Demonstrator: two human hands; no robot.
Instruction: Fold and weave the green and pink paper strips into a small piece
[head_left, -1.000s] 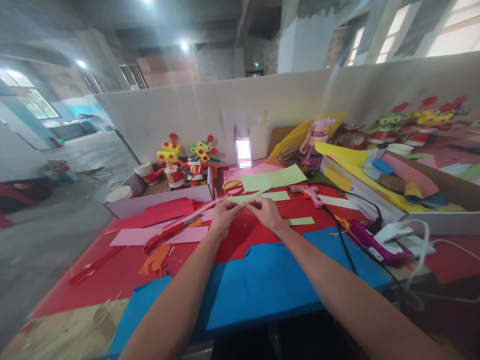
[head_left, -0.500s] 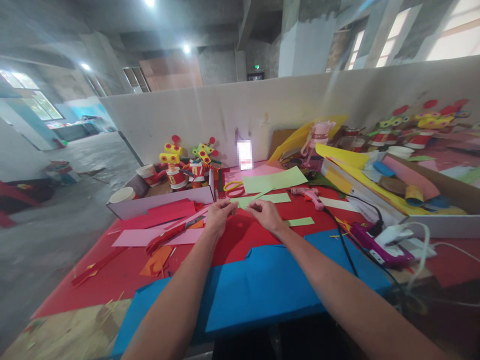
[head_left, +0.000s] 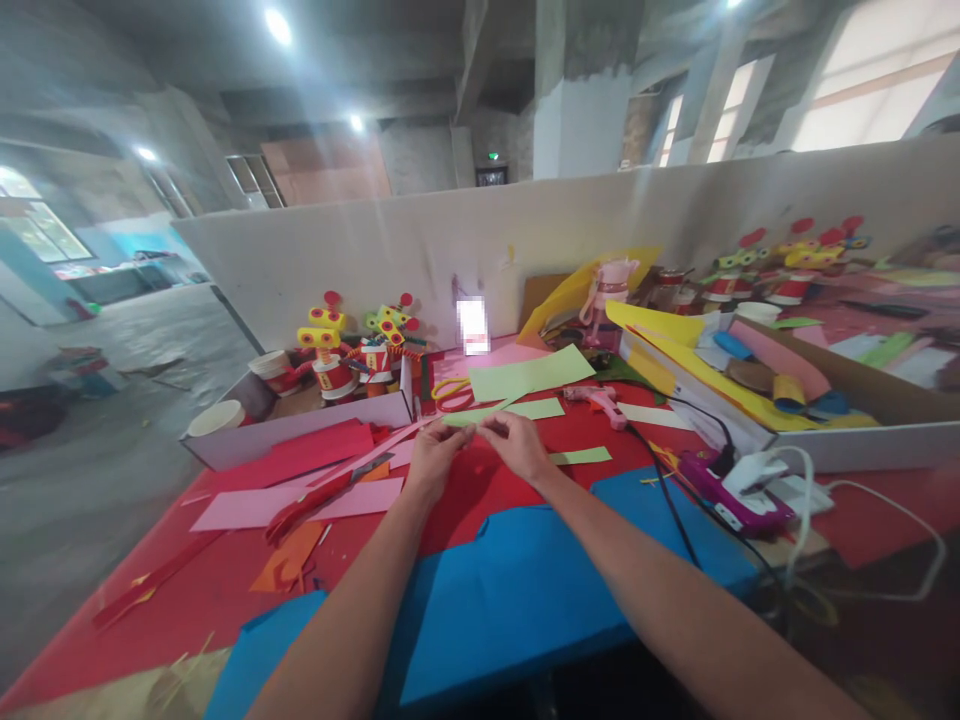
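Note:
My left hand (head_left: 439,450) is closed in a pinch, its fingertips close to those of my right hand. A long narrow pink paper strip (head_left: 386,447) runs out to the left from it. With thumb and forefinger my right hand (head_left: 514,445) pinches a thin green paper strip (head_left: 511,402), whose free end points up and to the right. The fingers hide where the strips meet. Just beyond lie a wider pale green strip (head_left: 544,409), a larger green sheet (head_left: 532,374) and yellow-handled scissors (head_left: 451,392).
A pink glue gun (head_left: 596,402) and a purple power strip (head_left: 731,490) with cables lie at right. An open box (head_left: 847,450) holds coloured paper. Paper-cup figures (head_left: 330,370) stand in a low box at left. Blue paper (head_left: 517,600) covers the front edge; red-handled scissors (head_left: 307,505) lie left.
The view has shifted slightly, so the table appears lower and further left. Both hands stay pinched close together, and the green strip's free end still points up and right.

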